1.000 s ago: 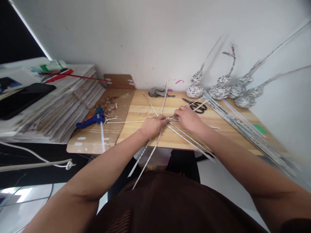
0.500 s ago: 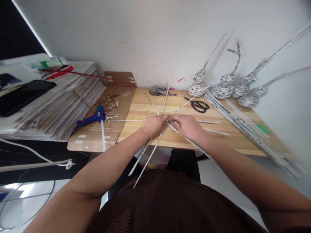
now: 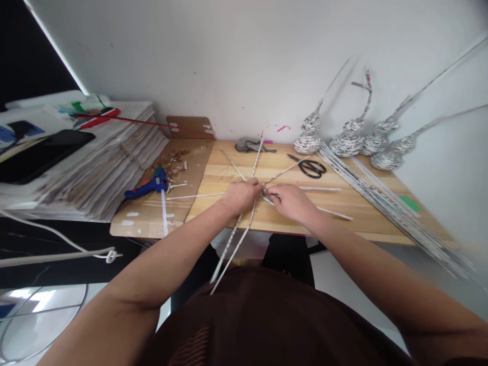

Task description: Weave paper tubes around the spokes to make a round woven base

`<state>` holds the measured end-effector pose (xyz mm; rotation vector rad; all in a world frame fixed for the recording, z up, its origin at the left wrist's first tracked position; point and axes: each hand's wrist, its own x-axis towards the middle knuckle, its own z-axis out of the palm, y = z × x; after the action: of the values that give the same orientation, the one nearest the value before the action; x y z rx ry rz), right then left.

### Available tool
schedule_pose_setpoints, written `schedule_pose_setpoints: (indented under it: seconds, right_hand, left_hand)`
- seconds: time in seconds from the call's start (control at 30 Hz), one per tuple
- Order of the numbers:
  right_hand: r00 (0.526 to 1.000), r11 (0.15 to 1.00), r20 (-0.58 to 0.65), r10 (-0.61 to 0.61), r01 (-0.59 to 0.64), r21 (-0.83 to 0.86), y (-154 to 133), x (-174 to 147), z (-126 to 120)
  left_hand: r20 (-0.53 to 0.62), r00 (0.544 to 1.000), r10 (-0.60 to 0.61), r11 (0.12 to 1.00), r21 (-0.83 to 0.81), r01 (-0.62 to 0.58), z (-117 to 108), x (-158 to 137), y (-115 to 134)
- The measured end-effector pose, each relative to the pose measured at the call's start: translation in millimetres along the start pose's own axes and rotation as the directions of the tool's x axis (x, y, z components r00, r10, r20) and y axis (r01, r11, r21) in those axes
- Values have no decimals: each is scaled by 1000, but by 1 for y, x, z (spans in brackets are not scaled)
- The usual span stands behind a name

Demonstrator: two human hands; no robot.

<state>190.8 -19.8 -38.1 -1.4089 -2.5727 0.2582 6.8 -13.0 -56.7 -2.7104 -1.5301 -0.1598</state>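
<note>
Several rolled newspaper sticks (image 3: pixel 256 157) cross at a centre over the wooden board and fan out like spokes. Two of them hang over the front edge toward my lap. My left hand (image 3: pixel 242 195) is closed on the crossing from the left, thumb and fingers pinched together. From the right, my right hand (image 3: pixel 290 201) pinches the sticks close to the same centre. The fingertips of both hands nearly meet and cover most of the crossing. How the sticks are joined under them is hidden.
Black-handled scissors (image 3: pixel 311 166) and a grey cloth (image 3: pixel 251 146) lie behind the sticks. Woven newspaper gourd shapes (image 3: pixel 346 137) stand at the wall beside a bundle of paper sticks (image 3: pixel 373 195). At left are a blue glue gun (image 3: pixel 148 187), cardboard (image 3: pixel 183 203) and stacked newspapers (image 3: pixel 129 147).
My right hand has shifted slightly and a stick that ran under my right wrist toward the front has swung out of that place. My left hand keeps its hold. The view has tilted a little.
</note>
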Motion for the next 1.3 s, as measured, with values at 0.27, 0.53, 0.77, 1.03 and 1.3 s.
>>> schedule_pose_setpoints:
  seconds: [0.27,0.53,0.77,1.03,1.3]
  right_hand:
    - [999,997,-50,-10,7,-73,7,11,1]
    - [994,978,-35,-106,98,-184,1,-3,4]
    - [992,964,-37,-119,107,-242,4,5,11]
    - [980,968,-47,-195,184,-173,46,38,5]
    - [977,978,-90,-195,186,-97,42,31,10]
  left_hand:
    - [-127,992,1,986,168,20,-1,0,6]
    - [-7,999,38,999,2,-38,-5,1,-11]
    - [-20,994,108,982,-154,-110,-12,-13,-24]
    - [-119,987,-104,955,-290,66,-11,5,3]
    - [-204,978,-42,963,-267,-14,5,15,-18]
